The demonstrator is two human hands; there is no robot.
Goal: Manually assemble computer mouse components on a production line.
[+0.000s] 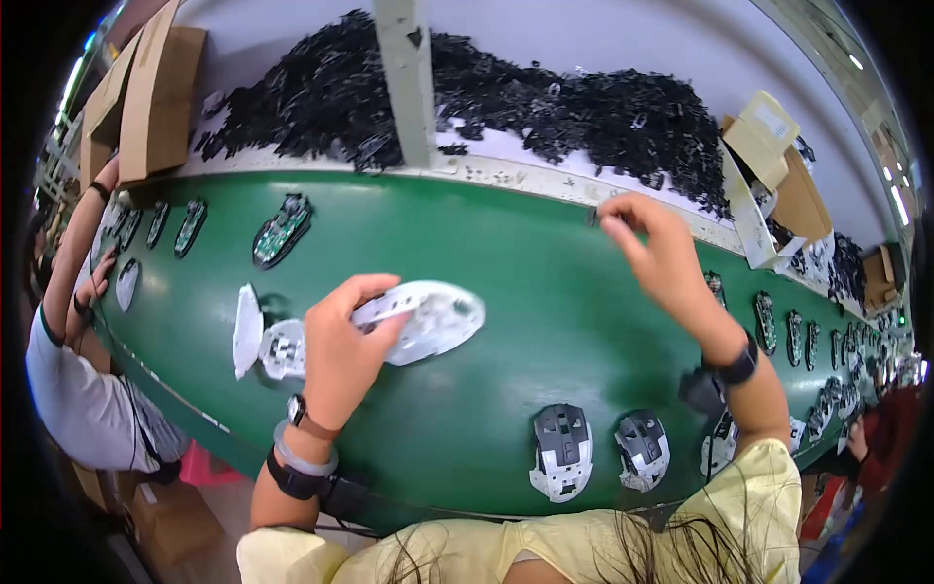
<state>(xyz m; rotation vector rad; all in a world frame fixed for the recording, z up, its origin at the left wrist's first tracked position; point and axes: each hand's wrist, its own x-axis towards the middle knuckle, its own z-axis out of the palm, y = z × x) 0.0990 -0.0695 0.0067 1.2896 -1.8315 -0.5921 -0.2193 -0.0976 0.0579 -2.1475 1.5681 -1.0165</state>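
Note:
My left hand (348,341) is closed around a white computer mouse shell (443,319), held above the green work surface (506,375) with its hollow side showing. Out to the right, near the far edge, my right hand (666,255) has thumb and forefinger pinched together. At their tips sits a small dark plastic piece (592,217), too small to make out exactly. Beside my left hand lie more white shell parts (249,333). Two grey-and-white mouse shells (561,451) rest near the front edge.
Heaps of small black plastic parts (593,112) line the far ledge, split by a white post (407,88). Green circuit boards in mouse bases (282,232) stand left and right. Cardboard boxes (161,92) flank the ledge. A co-worker's arm (73,238) reaches in at left.

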